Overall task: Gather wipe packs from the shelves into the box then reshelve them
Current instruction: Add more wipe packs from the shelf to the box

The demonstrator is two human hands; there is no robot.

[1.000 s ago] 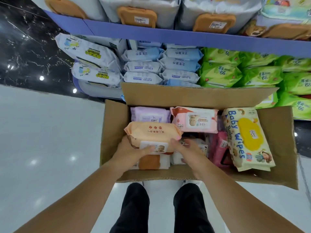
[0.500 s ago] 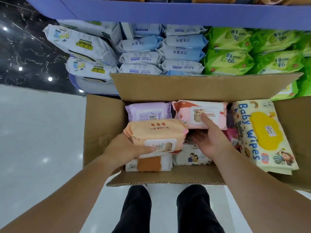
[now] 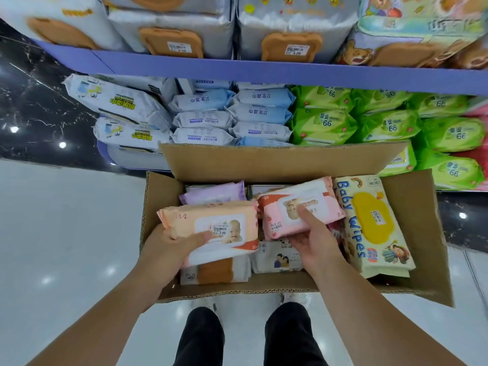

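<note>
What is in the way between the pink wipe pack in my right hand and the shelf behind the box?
The brown cardboard box has its far flap upright, between the pink wipe pack, held in the right hand, and the stacked packs on the lower shelf. Lifting the pack over the flap probably clears it.
</note>
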